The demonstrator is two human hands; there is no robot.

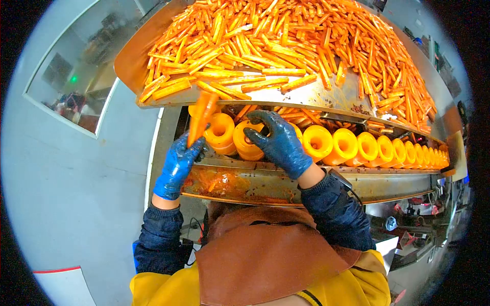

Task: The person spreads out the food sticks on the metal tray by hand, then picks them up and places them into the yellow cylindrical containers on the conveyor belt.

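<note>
Left grip (182, 153) clasps at least one blurred orange stick (202, 117); half-curled right grip (279, 138), contents unclear, part-hides a round-mouthed orange cup (247, 147).

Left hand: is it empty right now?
No, the left hand grips orange material, though blur hides how many pieces.

Orange sticks (283, 72) show yellow streaks; the cups (334, 155) are yellow-orange. The tray (306, 99) is silver-grey with dark brown specks. Gloves (288, 148) are blue with blackish smears, sleeves (334, 209) navy, the apron (265, 260) plain reddish-brown.
</note>
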